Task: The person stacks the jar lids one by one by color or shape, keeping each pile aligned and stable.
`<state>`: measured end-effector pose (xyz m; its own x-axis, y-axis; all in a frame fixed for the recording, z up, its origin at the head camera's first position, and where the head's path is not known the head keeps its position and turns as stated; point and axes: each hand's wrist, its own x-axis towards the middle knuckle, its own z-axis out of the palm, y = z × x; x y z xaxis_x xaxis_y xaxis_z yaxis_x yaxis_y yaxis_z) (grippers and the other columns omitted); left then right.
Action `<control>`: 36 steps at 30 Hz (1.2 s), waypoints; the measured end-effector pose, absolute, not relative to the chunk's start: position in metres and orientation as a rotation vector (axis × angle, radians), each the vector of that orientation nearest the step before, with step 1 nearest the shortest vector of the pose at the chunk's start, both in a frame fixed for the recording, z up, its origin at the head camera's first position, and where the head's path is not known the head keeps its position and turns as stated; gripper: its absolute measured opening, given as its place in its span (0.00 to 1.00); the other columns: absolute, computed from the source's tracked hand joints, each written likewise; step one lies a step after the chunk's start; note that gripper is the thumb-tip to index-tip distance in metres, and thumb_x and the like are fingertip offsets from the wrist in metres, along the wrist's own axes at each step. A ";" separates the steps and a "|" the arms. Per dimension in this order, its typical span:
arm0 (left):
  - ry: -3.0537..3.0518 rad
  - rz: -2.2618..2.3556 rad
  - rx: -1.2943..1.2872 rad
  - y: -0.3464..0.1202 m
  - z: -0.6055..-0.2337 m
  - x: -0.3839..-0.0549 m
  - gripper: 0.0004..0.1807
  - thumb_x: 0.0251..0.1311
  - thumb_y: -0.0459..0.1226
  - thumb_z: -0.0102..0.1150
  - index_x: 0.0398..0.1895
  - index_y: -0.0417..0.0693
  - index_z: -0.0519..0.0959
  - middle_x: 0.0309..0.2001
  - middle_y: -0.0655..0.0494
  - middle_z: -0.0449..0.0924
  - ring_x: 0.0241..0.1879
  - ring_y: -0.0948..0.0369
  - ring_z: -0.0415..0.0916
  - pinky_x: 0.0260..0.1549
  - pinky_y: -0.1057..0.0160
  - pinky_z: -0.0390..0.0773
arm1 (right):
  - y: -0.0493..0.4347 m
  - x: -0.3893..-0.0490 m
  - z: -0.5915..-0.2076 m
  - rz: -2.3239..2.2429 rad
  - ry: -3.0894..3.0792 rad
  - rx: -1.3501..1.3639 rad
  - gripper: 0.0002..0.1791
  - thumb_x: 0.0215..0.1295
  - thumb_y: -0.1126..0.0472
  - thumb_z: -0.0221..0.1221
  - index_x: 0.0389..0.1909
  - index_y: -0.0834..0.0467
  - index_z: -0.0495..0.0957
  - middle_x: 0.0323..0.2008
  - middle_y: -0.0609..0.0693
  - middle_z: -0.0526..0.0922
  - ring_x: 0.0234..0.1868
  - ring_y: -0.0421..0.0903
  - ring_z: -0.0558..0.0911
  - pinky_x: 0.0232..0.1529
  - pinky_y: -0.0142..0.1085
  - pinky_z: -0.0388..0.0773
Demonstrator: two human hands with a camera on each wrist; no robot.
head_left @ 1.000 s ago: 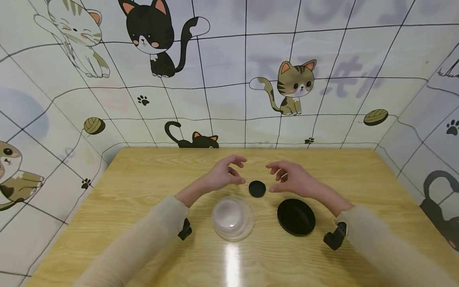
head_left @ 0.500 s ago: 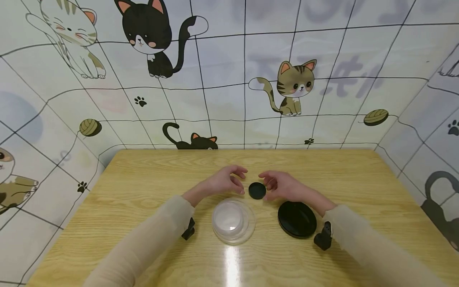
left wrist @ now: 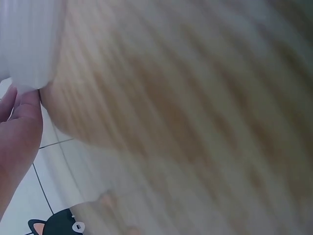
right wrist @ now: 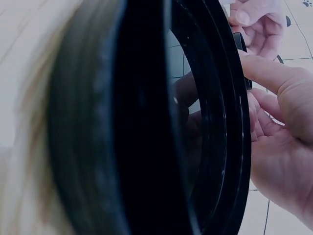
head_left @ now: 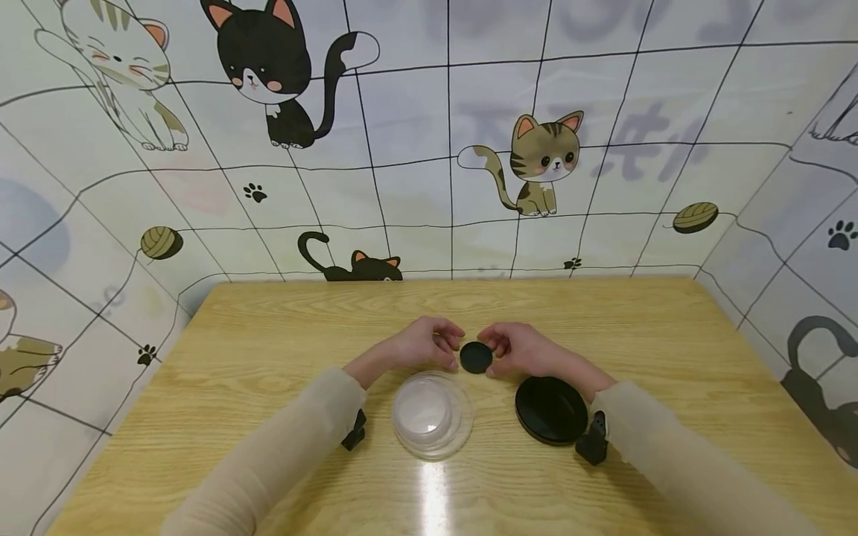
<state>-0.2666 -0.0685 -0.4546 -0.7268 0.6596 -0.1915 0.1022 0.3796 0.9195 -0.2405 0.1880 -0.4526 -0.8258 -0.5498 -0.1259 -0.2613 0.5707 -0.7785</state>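
Note:
A small black round disc point(head_left: 476, 358) lies flat on the table between my two hands. My left hand point(head_left: 424, 344) is at its left side, fingers bent and spread around the near edge, fingertips right at the rim. From the other side my right hand point(head_left: 526, 348) comes up to it, thumb low and index finger high at the rim. The right wrist view shows fingers of both hands around the disc's edge point(right wrist: 238, 40), partly hidden by a large black round dish point(right wrist: 234, 147). Clear plastic round pieces point(head_left: 429, 417) stand in front of my left hand.
The wide black dish point(head_left: 551, 411) sits just below my right wrist. A wood-grain table point(head_left: 281, 327) ends at a back wall point(head_left: 415, 186) printed with cats and grid lines. Clear plastic point(left wrist: 32, 39) fills the left wrist view's upper left corner.
Both hands have come inward and a little nearer to me, closing in on the small black disc from either side. The dish and the clear plastic pieces have stayed in place.

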 end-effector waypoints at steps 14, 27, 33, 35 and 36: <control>2.140 1.284 0.702 -0.067 -0.452 -0.263 0.26 0.53 0.27 0.75 0.57 0.36 0.80 0.43 0.52 0.81 0.40 0.60 0.80 0.44 0.65 0.80 | 0.182 -0.237 -0.452 -1.143 2.460 -0.675 0.24 0.57 0.64 0.74 0.54 0.63 0.79 0.41 0.51 0.79 0.40 0.47 0.75 0.43 0.38 0.74; 2.115 1.363 0.704 -0.055 -0.441 -0.260 0.27 0.53 0.26 0.73 0.58 0.38 0.80 0.48 0.49 0.77 0.41 0.58 0.81 0.42 0.64 0.81 | 0.196 -0.225 -0.434 -1.191 2.516 -0.693 0.24 0.58 0.62 0.75 0.54 0.61 0.80 0.40 0.51 0.79 0.41 0.49 0.77 0.45 0.44 0.76; 2.080 1.450 0.737 -0.045 -0.417 -0.246 0.27 0.54 0.26 0.72 0.59 0.37 0.79 0.48 0.48 0.76 0.39 0.57 0.82 0.39 0.63 0.82 | 0.210 -0.211 -0.413 -1.211 2.583 -0.766 0.23 0.60 0.60 0.74 0.55 0.61 0.81 0.41 0.50 0.80 0.42 0.50 0.75 0.43 0.42 0.76; 2.089 1.470 0.749 -0.040 -0.409 -0.237 0.27 0.55 0.26 0.72 0.59 0.37 0.79 0.47 0.48 0.76 0.38 0.58 0.82 0.37 0.64 0.81 | 0.216 -0.204 -0.405 -1.209 2.600 -0.774 0.23 0.60 0.60 0.74 0.55 0.61 0.81 0.41 0.50 0.79 0.41 0.50 0.74 0.42 0.39 0.76; 2.099 1.474 0.758 -0.037 -0.405 -0.233 0.26 0.55 0.26 0.72 0.59 0.37 0.79 0.47 0.49 0.77 0.38 0.59 0.82 0.37 0.65 0.80 | 0.219 -0.201 -0.401 -1.202 2.610 -0.774 0.23 0.61 0.60 0.74 0.55 0.61 0.81 0.41 0.49 0.79 0.41 0.50 0.74 0.41 0.38 0.76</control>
<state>-0.2329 -0.0374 -0.4052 -0.7409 0.6690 -0.0582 0.1726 0.2735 0.9463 -0.2006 0.2189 -0.4015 -0.8518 -0.5199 0.0638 -0.3864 0.5415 -0.7466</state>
